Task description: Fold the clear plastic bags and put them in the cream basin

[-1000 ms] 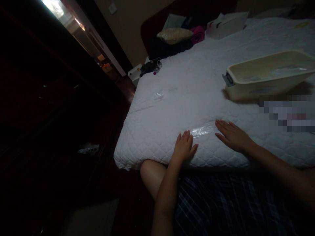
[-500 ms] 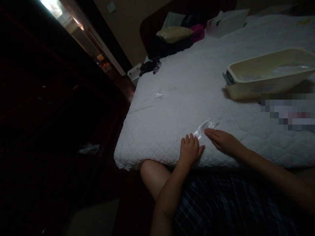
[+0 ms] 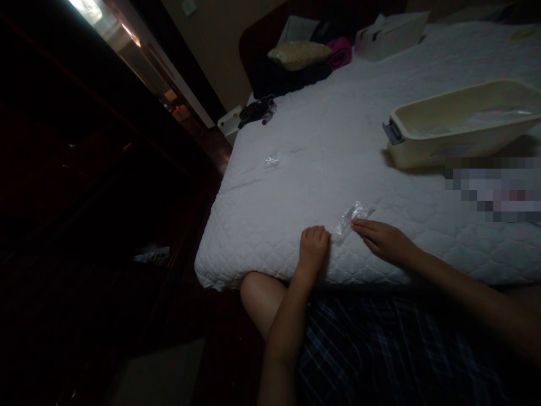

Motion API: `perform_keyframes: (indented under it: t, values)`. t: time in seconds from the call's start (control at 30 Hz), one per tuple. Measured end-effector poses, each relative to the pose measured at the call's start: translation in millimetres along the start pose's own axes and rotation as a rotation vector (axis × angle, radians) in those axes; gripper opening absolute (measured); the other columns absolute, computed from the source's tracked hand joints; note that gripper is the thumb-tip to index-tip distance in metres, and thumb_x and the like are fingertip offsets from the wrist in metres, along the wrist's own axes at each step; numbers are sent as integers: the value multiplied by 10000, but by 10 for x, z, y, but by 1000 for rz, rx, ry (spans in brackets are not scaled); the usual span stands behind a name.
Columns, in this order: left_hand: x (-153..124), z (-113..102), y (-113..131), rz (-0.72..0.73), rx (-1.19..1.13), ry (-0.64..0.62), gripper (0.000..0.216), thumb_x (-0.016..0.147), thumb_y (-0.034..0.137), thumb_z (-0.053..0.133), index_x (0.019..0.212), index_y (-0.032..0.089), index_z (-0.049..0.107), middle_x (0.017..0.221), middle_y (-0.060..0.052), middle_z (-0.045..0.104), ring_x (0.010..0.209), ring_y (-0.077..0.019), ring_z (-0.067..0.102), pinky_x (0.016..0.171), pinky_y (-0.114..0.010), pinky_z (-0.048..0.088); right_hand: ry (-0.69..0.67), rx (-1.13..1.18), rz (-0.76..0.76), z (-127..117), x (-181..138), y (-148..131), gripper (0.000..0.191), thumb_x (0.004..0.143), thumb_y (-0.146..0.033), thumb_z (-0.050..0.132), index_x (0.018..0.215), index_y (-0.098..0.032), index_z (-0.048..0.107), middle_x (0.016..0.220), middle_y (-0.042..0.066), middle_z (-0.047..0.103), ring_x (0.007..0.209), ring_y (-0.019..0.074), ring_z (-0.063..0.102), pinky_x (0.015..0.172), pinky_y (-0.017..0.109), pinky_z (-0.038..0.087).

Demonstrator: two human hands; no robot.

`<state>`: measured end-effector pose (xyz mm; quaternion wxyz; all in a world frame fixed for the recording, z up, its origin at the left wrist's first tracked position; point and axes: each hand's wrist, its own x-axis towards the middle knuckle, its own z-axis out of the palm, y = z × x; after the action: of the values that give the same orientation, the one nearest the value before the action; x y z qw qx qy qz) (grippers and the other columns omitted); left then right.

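A crumpled strip of clear plastic (image 3: 354, 215) lies on the white quilted mattress (image 3: 321, 163) near its front edge. My left hand (image 3: 313, 248) rests on the mattress with its fingers curled in, right at the plastic's near left end, and seems to pinch it. My right hand (image 3: 384, 241) lies flat, fingers stretched out toward the left, with the fingertips touching the plastic from the right. My bare knee and checked shorts show below the mattress edge.
A beige plastic tub (image 3: 426, 152) stands on the mattress at the right, beside a pixelated patch. A second small clear plastic piece (image 3: 271, 162) lies further back. Cushions and clothes (image 3: 301, 54), a white box (image 3: 391, 35) and dark small items (image 3: 255, 111) sit at the far end. The floor at the left is dark.
The plastic, flat between my spread hands a second ago, now lies bunched and tilted. My left hand has curled its fingers and my right hand has slid left to the plastic.
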<state>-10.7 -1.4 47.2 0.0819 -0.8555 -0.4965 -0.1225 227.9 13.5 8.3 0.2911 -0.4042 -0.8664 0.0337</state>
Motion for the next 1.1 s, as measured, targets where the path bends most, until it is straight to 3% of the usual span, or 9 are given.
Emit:
perform_keyframes:
  t: [0.17, 0.3, 0.53, 0.73, 0.9, 1.1]
  values:
    - [-13, 83, -117, 75, -134, 115, 235, 927, 196, 520, 1153, 158, 570, 1180, -122, 654, 1103, -196, 608, 911, -365, 517, 41, 73, -22, -16, -5, 17, 345, 874, -146, 460, 1150, -174, 666, 1219, 101, 658, 1132, 215, 614, 962, 394, 521]
    - [-23, 163, -150, 147, -133, 222, 237, 908, 179, 557, 1142, 158, 586, 1164, -130, 668, 1068, -216, 639, 871, -377, 541, 77, 130, -49, -9, -3, 41, 328, 855, -124, 486, 1108, -199, 680, 1171, 83, 684, 1082, 210, 641, 931, 392, 541]
    - [49, 244, -16, 325, -154, 107, 240, 914, 154, 536, 1142, 178, 609, 1297, -118, 603, 1261, -238, 528, 968, -415, 503, 94, 173, -158, 34, -29, 116, 345, 830, -69, 486, 1079, -223, 669, 1137, 61, 698, 1055, 193, 650, 949, 411, 523]
    - [66, 292, 39, 343, -162, 12, 238, 909, 156, 548, 1137, 169, 617, 1250, -104, 634, 1216, -222, 561, 996, -417, 479, 109, 130, -122, 16, -45, 80, 370, 820, -70, 500, 1131, -210, 647, 1164, 94, 678, 1076, 224, 631, 909, 422, 536]
    - [48, 271, 89, 312, -102, 47, 224, 912, 178, 550, 1127, 167, 611, 1192, -103, 652, 1165, -220, 577, 967, -387, 478, 176, 64, -47, -33, -62, 12, 378, 837, -129, 541, 1202, -194, 617, 1201, 133, 651, 1083, 255, 623, 879, 432, 545]
    - [33, 233, 145, 297, -5, 118, 262, 945, 202, 492, 1195, 151, 554, 1032, -87, 669, 1018, -206, 611, 899, -338, 470, 131, 74, -104, -40, -78, 0, 477, 832, -100, 517, 1296, -206, 555, 1270, 117, 622, 1142, 242, 601, 917, 426, 535]
